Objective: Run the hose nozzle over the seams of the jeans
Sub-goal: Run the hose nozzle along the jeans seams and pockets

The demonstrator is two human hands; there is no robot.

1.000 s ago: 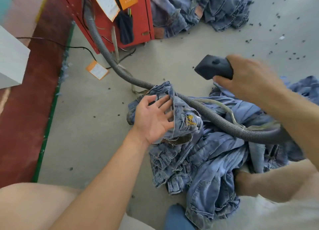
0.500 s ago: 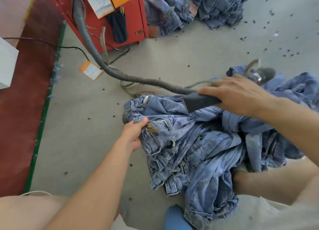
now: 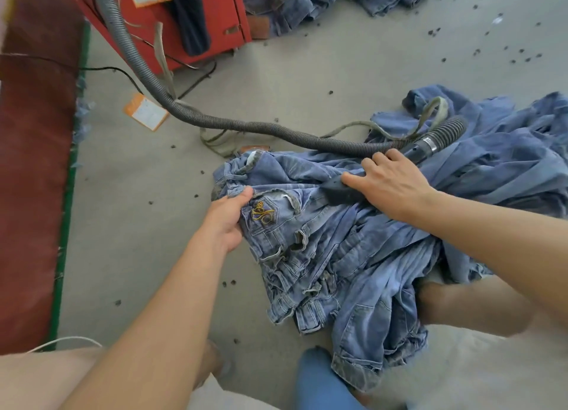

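Much of the nozzle (image 3: 339, 191) is hidden: the right hand (image 3: 390, 188) lies over its back end, fingers curled round it, so only the dark flat front shows, pressed onto the jeans (image 3: 307, 225) near the waistband. How its mouth meets the cloth I cannot make out. The hose (image 3: 246, 125) runs from the nozzle's collar, loops back past the right hand and away over the floor (image 3: 276, 80) to the red cabinet (image 3: 221, 16), where its far end is cut off by the top edge. The cabinet itself is cut off too, as is a second heap of denim (image 3: 307, 0) beside it.

The left hand (image 3: 229, 222) pinches the jeans at the waistband, just beside a pocket with yellow stitching (image 3: 262, 214); its fingers are buried under the cloth, only the thumb showing on top. The jeans lie on a bigger pile of denim that runs off the right edge. A leg under the pile is blurred. A blue shape at the bottom edge is too cut off to name.

Against half a second ago, the nozzle sits lower on the jeans, closer to the left hand, and the right hand covers more of it. The left hand has the same hold. An orange tag (image 3: 146, 111) lies on the floor near the hose, as before.
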